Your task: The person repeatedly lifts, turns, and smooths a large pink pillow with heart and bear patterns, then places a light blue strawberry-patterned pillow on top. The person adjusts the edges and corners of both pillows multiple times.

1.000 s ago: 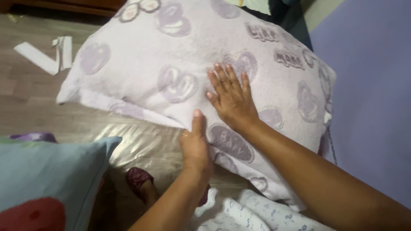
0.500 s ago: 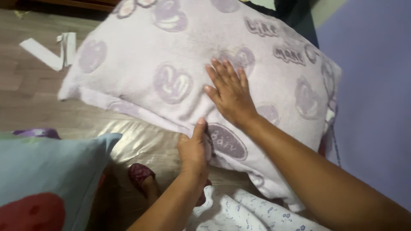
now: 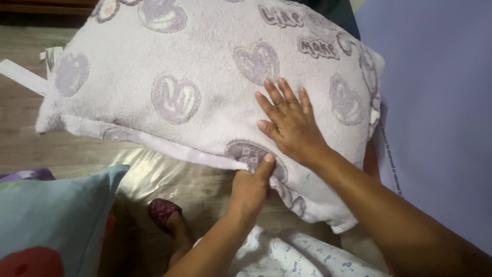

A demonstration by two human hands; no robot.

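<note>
Both hands on a lilac pillow, near its lower edge.

The right hand (image 3: 287, 120) lay flat, fingers spread, on the pillow (image 3: 169, 77). The left hand (image 3: 251, 184) was pinched shut on the pillow's lower edge, just below the right. The pillow's long axis ran left to right, extending mostly leftward over the wooden floor (image 3: 25, 143).

No packages, signs or screens show. The one label-like thing is a narrow white strip of small dark print (image 3: 390, 154) running down the edge of the lavender sheet (image 3: 441, 102) at right, just beside the pillow's (image 3: 205, 77) right end.
</note>
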